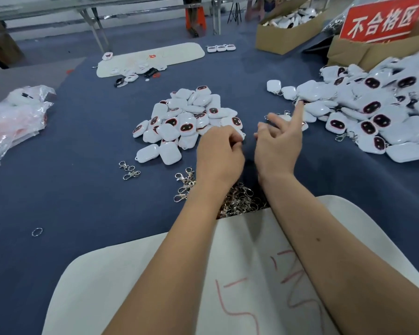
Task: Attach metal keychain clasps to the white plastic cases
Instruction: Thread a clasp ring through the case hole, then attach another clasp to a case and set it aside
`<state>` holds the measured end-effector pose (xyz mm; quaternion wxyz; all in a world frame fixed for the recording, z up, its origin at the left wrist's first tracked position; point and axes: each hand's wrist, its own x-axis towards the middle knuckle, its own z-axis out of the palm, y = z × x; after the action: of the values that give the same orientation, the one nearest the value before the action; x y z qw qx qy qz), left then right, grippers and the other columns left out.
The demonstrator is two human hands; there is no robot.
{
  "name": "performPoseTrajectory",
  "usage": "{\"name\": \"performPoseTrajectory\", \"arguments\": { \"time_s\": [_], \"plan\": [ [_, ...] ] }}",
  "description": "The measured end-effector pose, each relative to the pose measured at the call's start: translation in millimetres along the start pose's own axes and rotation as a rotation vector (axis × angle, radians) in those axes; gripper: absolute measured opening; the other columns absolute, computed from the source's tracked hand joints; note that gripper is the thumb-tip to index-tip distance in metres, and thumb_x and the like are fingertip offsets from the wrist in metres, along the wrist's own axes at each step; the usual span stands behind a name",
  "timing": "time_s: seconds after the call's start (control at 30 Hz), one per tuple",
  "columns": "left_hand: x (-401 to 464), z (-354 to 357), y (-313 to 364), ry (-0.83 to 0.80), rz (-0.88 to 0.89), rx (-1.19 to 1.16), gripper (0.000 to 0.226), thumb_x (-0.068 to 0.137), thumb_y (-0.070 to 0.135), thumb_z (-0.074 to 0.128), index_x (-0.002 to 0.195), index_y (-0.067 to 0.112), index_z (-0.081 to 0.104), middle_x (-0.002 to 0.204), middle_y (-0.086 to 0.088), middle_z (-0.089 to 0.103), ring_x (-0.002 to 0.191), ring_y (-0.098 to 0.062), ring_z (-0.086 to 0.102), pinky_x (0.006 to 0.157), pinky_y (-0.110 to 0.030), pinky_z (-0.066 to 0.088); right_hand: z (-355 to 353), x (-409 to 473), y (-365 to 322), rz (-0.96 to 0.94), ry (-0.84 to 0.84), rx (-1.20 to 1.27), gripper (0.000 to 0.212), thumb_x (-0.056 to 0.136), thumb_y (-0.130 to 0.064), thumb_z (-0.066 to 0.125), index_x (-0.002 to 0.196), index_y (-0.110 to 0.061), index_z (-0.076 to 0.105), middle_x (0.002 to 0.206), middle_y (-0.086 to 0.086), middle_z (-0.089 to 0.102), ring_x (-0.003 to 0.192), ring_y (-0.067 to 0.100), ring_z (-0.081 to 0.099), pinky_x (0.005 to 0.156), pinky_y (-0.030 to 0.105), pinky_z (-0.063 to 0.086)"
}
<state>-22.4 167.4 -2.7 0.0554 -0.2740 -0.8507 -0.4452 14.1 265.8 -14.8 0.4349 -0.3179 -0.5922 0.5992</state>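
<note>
On the far left of the blue table (82,141) lies a crumpled clear plastic bag (15,117). Nearer the front edge, a single ring (37,232) sits alone on the cloth, and two loose clasps (129,170) lie just left of centre. At the back, a pale mat (179,53) holds a few scattered parts, with three cases (221,48) in a row just beyond its right end.

Centre table, a heap of white cases (179,117) is piled up, many showing dark faces. In front of it, a pile of clasps (237,201) spreads between the forearms, partly hidden by the front mat (131,274), which bears red marks.

The left hand (219,153) sits at the near right edge of the heap, fingers curled inward; whether it pinches anything cannot be told. The right hand (278,146) is just beside it, slightly apart and blurred, with its fingers spread and one finger reaching toward the right pile (373,112), its tip at that pile's near edge. Something small and metallic shows by its fingertips, too blurred to name.

That larger pile of cases, several with clasps showing, fills the right side. Behind it stand a cardboard box (286,32) of more cases and another box carrying a red sign (380,20).
</note>
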Motion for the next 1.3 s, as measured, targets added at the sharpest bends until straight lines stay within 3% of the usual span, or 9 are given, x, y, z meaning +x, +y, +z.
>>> {"name": "performPoseTrajectory", "arguments": {
  "time_s": [0.1, 0.2, 0.5, 0.6, 0.73, 0.87, 1.03, 1.2, 1.3],
  "plan": [
    [-6, -18, -7, 0.025, -0.03, -0.009, 0.012, 0.086, 0.007, 0.065, 0.083, 0.016, 0.073, 0.089, 0.006, 0.071, 0.091, -0.015, 0.062, 0.087, -0.037, 0.049, 2, -4, 0, -0.065, -0.093, -0.179, 0.046, 0.092, 0.003, 0.056, 0.135, -0.014, 0.061, 0.107, -0.003, 0.069, 0.095, 0.013, 0.07, 0.096, 0.039, 0.056],
    [-14, -37, -15, 0.075, -0.058, -0.007, 0.017, 0.086, 0.008, 0.064, 0.083, 0.022, 0.073, 0.088, 0.012, 0.07, 0.091, -0.009, 0.062, 0.086, -0.031, 0.05, 3, -9, -2, -0.176, -0.184, -0.349, 0.029, 0.09, 0.001, 0.058, 0.11, -0.014, 0.072, 0.096, -0.005, 0.072, 0.087, 0.006, 0.067, 0.092, 0.027, 0.054],
    [-41, -70, -45, 0.255, -0.226, -0.082, 0.017, 0.093, 0.014, 0.066, 0.081, 0.025, 0.071, 0.083, 0.012, 0.071, 0.08, -0.006, 0.068, 0.08, -0.027, 0.055, 7, -15, -2, -0.374, -0.315, -0.661, 0.028, 0.092, -0.001, 0.062, 0.108, -0.018, 0.077, 0.116, 0.004, 0.071, 0.111, 0.026, 0.058, 0.089, 0.026, 0.043],
    [-38, -69, -46, 0.265, -0.33, -0.226, 0.019, 0.097, 0.016, 0.06, 0.08, 0.017, 0.07, 0.07, 0.002, 0.072, 0.062, -0.007, 0.071, 0.07, -0.03, 0.057, 8, -16, 0, -0.436, -0.4, -0.754, 0.032, 0.091, -0.002, 0.064, 0.117, -0.018, 0.074, 0.124, 0.004, 0.066, 0.118, 0.027, 0.051, 0.091, 0.021, 0.035],
    [-35, -67, -44, 0.23, -0.33, -0.25, 0.018, 0.096, 0.019, 0.061, 0.08, 0.017, 0.07, 0.071, 0.0, 0.072, 0.061, -0.01, 0.071, 0.069, -0.03, 0.057, 12, -15, 2, -0.444, -0.519, -0.735, 0.045, 0.091, 0.001, 0.063, 0.131, -0.019, 0.066, 0.135, -0.003, 0.064, 0.125, 0.022, 0.052, 0.092, 0.018, 0.031],
    [-31, -63, -42, 0.193, -0.311, -0.227, 0.019, 0.095, 0.02, 0.061, 0.078, 0.019, 0.07, 0.076, 0.003, 0.072, 0.075, -0.021, 0.073, 0.077, -0.035, 0.057, 12, -16, 2, -0.497, -0.563, -0.749, 0.044, 0.089, -0.013, 0.072, 0.132, -0.021, 0.067, 0.121, -0.004, 0.071, 0.111, 0.02, 0.057, 0.088, 0.024, 0.038],
    [-27, -59, -43, 0.172, -0.308, -0.187, 0.021, 0.095, 0.017, 0.06, 0.076, 0.019, 0.069, 0.079, 0.0, 0.072, 0.079, -0.025, 0.072, 0.084, -0.043, 0.055, 7, -25, -2, -0.543, -0.733, -0.638, 0.015, 0.092, -0.029, 0.075, 0.106, -0.027, 0.08, 0.084, -0.019, 0.072, 0.075, 0.001, 0.058, 0.074, 0.026, 0.046],
    [-24, -60, -44, 0.187, -0.331, -0.227, 0.022, 0.096, 0.02, 0.058, 0.078, 0.018, 0.071, 0.077, -0.003, 0.073, 0.079, -0.025, 0.073, 0.083, -0.048, 0.057, 6, -26, -6, -0.423, -0.889, -0.493, 0.013, 0.099, -0.024, 0.067, 0.098, -0.028, 0.08, 0.077, -0.004, 0.073, 0.068, 0.012, 0.059, 0.069, 0.034, 0.049],
    [-24, -60, -44, 0.18, -0.322, -0.23, 0.024, 0.097, 0.022, 0.058, 0.077, 0.019, 0.07, 0.076, -0.001, 0.073, 0.078, -0.025, 0.073, 0.082, -0.048, 0.057, 6, -24, -6, -0.406, -0.878, -0.484, 0.015, 0.101, -0.025, 0.065, 0.095, -0.029, 0.078, 0.078, -0.009, 0.073, 0.074, 0.009, 0.063, 0.073, 0.033, 0.05]
  ]
}}
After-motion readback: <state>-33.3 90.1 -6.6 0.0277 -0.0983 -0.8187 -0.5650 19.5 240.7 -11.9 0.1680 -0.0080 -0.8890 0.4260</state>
